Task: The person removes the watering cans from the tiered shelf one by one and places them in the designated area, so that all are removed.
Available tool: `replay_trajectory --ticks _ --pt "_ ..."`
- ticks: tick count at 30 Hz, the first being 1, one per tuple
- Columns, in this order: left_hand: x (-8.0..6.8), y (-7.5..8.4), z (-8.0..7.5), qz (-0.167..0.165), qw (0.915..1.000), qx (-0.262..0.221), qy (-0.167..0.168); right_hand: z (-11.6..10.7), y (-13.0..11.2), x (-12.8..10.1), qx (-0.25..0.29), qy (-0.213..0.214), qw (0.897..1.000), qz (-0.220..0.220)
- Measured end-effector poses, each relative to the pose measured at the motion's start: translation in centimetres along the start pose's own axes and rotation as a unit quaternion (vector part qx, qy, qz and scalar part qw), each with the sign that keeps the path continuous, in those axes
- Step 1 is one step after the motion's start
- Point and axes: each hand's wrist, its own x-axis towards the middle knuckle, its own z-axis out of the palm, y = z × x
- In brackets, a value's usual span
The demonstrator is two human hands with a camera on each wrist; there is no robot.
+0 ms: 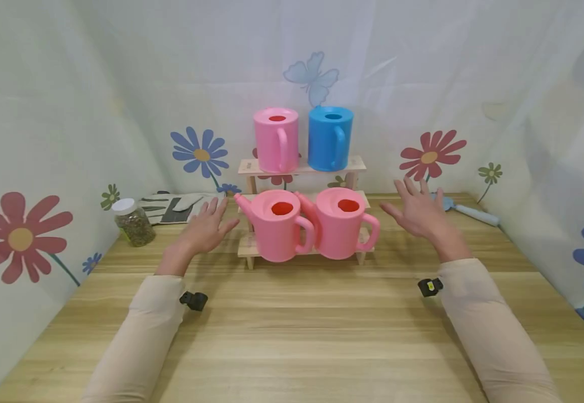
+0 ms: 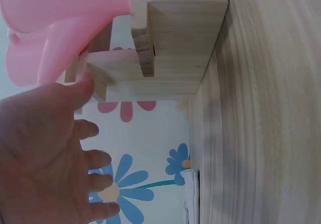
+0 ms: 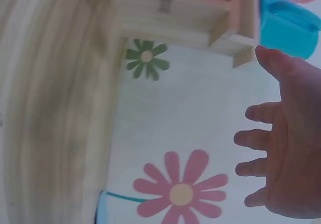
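Two pink watering cans, the left one (image 1: 278, 232) and the right one (image 1: 338, 232), stand side by side on the low front tier of a wooden stand (image 1: 246, 246). On its upper tier are another pink watering can (image 1: 267, 143) and a blue watering can (image 1: 324, 143). My left hand (image 1: 203, 229) hovers left of the stand, fingers spread, near the front-left can's spout. To the right of the stand, my right hand (image 1: 417, 212) is held out with fingers extended. Both hands hold nothing; the wrist views also show them apart from the cans.
A white-lidded jar (image 1: 135, 224) of dried bits stands at the table's left edge. Behind it lie grey and white gloves (image 1: 181, 207). A blue-handled garden tool (image 1: 473, 213) rests at the back right. Flower-printed curtains (image 1: 120, 84) enclose the wooden table (image 1: 302, 330).
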Motion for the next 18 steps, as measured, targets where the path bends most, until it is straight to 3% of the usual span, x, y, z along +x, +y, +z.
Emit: replay_trajectory --ticks 4,10,18 --pt "0.4 0.0 0.0 0.047 0.9964 -0.071 0.007 -1.2 -1.3 -0.8 0.021 0.013 0.999 -0.024" --pt "0.6 0.3 0.2 0.113 0.9816 -0.154 0.006 -2.6 -3.4 -1.8 0.08 0.008 0.995 -0.067" --pt "0.3 1.0 0.5 0.098 0.9762 -0.193 -0.008 -3.2 -5.0 -2.8 0.13 -0.035 0.985 -0.104"
